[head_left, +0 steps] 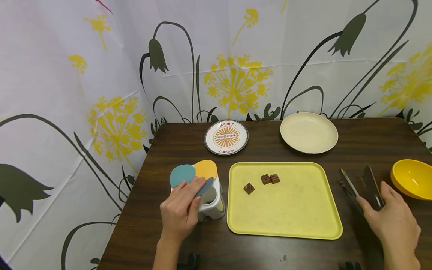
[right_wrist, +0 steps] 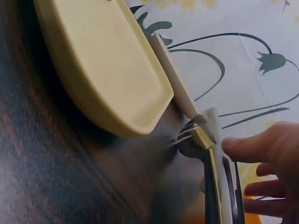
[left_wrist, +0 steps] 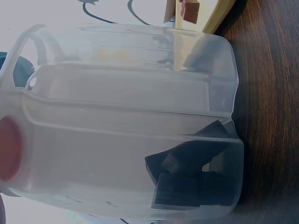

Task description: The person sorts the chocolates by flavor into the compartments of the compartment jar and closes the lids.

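Observation:
My left hand (head_left: pixel 182 206) is over the white multi-compartment container (head_left: pixel 214 213), holding its tilted blue-grey lid (head_left: pixel 205 187) between fingers and thumb. The compartment beneath that lid is uncovered. Teal (head_left: pixel 182 175) and yellow (head_left: pixel 206 169) lids lie flat beside it. Through the container's translucent wall, the left wrist view shows dark pieces (left_wrist: pixel 187 172) at the bottom. My right hand (head_left: pixel 395 217) grips metal tongs (head_left: pixel 372 187), thumb on one arm and fingers on the other. Their ends stand apart, one of them tined. Chocolates (head_left: pixel 270 179) sit on the yellow tray (head_left: pixel 287 213) between my hands.
Behind the container stands a small patterned plate (head_left: pixel 226 137). A cream oval plate (head_left: pixel 309 132) is at the back, right of centre. The yellow bowl (head_left: pixel 413 179) stands right of my right hand. A flowered curtain (head_left: pixel 233 45) hangs along the table's back edge.

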`<state>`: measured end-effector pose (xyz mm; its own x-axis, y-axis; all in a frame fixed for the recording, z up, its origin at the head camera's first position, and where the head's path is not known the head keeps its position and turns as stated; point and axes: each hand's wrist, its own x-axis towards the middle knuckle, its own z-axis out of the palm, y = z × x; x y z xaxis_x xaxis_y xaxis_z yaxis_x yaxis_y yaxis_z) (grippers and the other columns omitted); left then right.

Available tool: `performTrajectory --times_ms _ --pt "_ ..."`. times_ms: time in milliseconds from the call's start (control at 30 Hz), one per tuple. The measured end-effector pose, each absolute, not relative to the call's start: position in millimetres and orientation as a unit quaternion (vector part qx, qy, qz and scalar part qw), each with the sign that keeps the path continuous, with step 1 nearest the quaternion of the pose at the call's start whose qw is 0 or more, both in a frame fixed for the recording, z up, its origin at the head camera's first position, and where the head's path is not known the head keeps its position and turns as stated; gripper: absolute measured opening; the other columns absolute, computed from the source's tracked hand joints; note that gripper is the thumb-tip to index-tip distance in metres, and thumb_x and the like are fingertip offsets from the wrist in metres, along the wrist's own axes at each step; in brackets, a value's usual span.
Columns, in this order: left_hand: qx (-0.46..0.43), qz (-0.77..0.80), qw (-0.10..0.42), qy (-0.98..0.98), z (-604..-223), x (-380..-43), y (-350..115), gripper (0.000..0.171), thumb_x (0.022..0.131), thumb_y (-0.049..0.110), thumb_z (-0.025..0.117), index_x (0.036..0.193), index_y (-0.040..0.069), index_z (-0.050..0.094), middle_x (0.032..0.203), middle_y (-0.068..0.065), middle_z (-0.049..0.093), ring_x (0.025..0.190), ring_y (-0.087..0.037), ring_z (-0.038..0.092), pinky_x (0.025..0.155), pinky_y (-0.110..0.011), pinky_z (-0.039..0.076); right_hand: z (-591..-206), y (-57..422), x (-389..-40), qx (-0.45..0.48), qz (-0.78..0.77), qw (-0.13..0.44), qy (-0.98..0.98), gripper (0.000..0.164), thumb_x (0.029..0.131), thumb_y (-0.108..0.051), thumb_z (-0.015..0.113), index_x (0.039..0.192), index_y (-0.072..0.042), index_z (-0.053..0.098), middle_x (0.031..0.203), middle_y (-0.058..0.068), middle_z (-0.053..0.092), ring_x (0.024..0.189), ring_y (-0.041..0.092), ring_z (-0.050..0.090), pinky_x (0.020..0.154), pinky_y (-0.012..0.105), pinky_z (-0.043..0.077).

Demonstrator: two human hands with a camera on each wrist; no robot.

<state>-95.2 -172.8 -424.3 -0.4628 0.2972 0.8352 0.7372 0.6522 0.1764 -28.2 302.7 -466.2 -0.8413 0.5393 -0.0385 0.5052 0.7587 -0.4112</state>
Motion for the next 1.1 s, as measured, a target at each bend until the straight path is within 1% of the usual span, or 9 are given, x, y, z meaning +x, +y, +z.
performTrajectory --times_ms 133,233,433,533,700,800,933,1033,1100 --pt "-0.318 -0.270 0.408 -0.812 -425 -96 -173 0.041 0.103 0.033 0.046 0.117 0.004 0.071 0.111 -0.007 0.072 0.098 -0.027 0.070 0.087 -0.049 0.053 -471 308 -26 -0.273 0.213 -0.010 -0.938 0.100 0.089 -0.058 0.061 0.155 -0.004 0.009 0.151 0.032 0.024 0.117 0.063 0.036 0.083 0.077 0.034" --pt "-0.317 -0.271 0.407 -0.813 -425 -95 -173 0.040 0.102 0.033 0.047 0.117 0.004 0.071 0.112 -0.006 0.072 0.099 -0.027 0.070 0.089 -0.048 0.053 -473 311 -25 -0.270 0.213 -0.033 -0.938 0.103 0.088 -0.060 0.061 0.154 -0.002 0.008 0.144 0.037 0.029 0.113 0.064 0.038 0.080 0.075 0.036" --pt "-0.318 -0.270 0.412 -0.810 -425 -95 -172 0.040 0.102 0.033 0.048 0.117 0.004 0.072 0.111 -0.007 0.072 0.098 -0.027 0.070 0.090 -0.046 0.052 -473 314 -26 -0.278 0.216 -0.068 -0.934 0.108 0.086 -0.064 0.060 0.154 -0.002 0.004 0.136 0.040 0.033 0.109 0.063 0.041 0.076 0.072 0.038" --pt "-0.318 -0.269 0.414 -0.809 -425 -95 -172 0.040 0.102 0.033 0.047 0.116 0.004 0.072 0.110 -0.007 0.072 0.097 -0.027 0.071 0.090 -0.046 0.053 -473 316 -25 -0.282 0.215 -0.082 -0.931 0.111 0.085 -0.066 0.060 0.153 0.000 0.003 0.131 0.041 0.035 0.106 0.061 0.043 0.074 0.070 0.040" --pt "-0.314 -0.270 0.410 -0.813 -424 -95 -173 0.040 0.103 0.033 0.047 0.117 0.004 0.072 0.111 -0.006 0.072 0.098 -0.026 0.070 0.090 -0.046 0.052 -474 317 -25 -0.297 0.208 -0.090 -0.928 0.112 0.083 -0.068 0.060 0.152 0.004 0.008 0.127 0.041 0.038 0.100 0.059 0.047 0.072 0.067 0.042" --pt "-0.312 -0.269 0.409 -0.814 -424 -94 -173 0.041 0.103 0.033 0.047 0.117 0.004 0.072 0.112 -0.006 0.072 0.098 -0.026 0.070 0.090 -0.046 0.052 -475 317 -25 -0.301 0.210 -0.083 -0.927 0.109 0.083 -0.068 0.061 0.152 0.002 0.015 0.123 0.040 0.042 0.096 0.058 0.049 0.071 0.067 0.042" --pt "-0.315 -0.270 0.407 -0.814 -424 -94 -173 0.040 0.102 0.032 0.047 0.117 0.004 0.071 0.112 -0.006 0.072 0.099 -0.026 0.070 0.089 -0.048 0.053 -475 318 -25 -0.308 0.211 -0.076 -0.925 0.106 0.083 -0.068 0.060 0.152 0.000 0.019 0.123 0.040 0.043 0.095 0.058 0.049 0.070 0.066 0.041" --pt "-0.316 -0.272 0.404 -0.815 -424 -95 -174 0.039 0.102 0.032 0.048 0.117 0.005 0.071 0.112 -0.006 0.072 0.100 -0.026 0.070 0.088 -0.049 0.053 -476 318 -24 -0.317 0.211 -0.073 -0.922 0.104 0.083 -0.069 0.060 0.152 -0.001 0.021 0.125 0.041 0.042 0.097 0.059 0.048 0.073 0.066 0.041" --pt "-0.315 -0.272 0.402 -0.816 -424 -95 -174 0.039 0.102 0.032 0.048 0.118 0.005 0.071 0.113 -0.006 0.072 0.100 -0.026 0.070 0.088 -0.049 0.053 -476 317 -23 -0.318 0.214 -0.062 -0.922 0.099 0.083 -0.068 0.060 0.149 -0.001 0.029 0.121 0.040 0.045 0.095 0.058 0.049 0.071 0.066 0.041"
